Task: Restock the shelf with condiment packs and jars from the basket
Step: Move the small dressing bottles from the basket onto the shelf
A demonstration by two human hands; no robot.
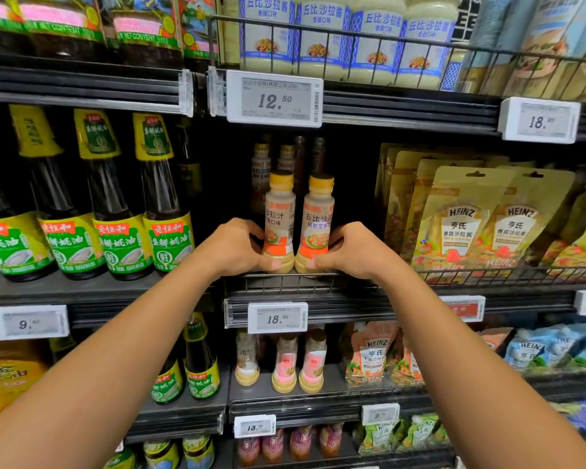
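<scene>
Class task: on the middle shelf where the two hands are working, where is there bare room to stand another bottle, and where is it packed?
Dark gaps show either side of the two dressing bottles: one toward the oyster sauce bottles, one toward the Heinz pouches. Both of those rows are packed tight. More bottles stand behind the front pair.

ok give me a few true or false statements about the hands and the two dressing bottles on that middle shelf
1. Each hand grips one bottle: the left hand the left bottle, the right hand the right bottle. True.
2. Both bottles lie on their sides. False: they stand upright.
3. The price tag just below them reads 18.90. True.
4. The bottles have green caps. False: orange-yellow caps.
5. Heinz pouches hang to the left of the bottles. False: to the right.
</scene>
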